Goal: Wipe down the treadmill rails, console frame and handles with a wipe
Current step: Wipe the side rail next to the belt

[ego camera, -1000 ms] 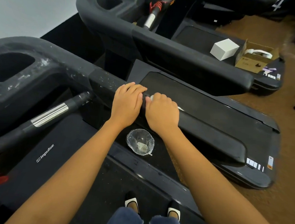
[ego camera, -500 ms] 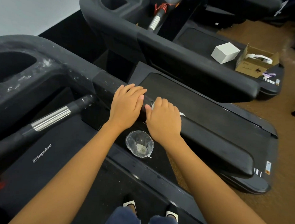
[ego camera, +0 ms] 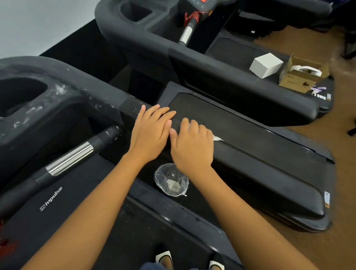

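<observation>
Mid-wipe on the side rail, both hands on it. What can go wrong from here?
1. Only a corner of the wipe shows from under the right hand; bunched that small, it may miss the sides of the rail.
2. The clear cup sits just below that hand; a pull back might knock it over.
3. The white smears on the console frame could be skipped.

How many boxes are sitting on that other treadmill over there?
2. A closed white box sits on the far treadmill, on its belt. An open cardboard box stands just right of it, near the deck's end. The rail could hide others.
</observation>
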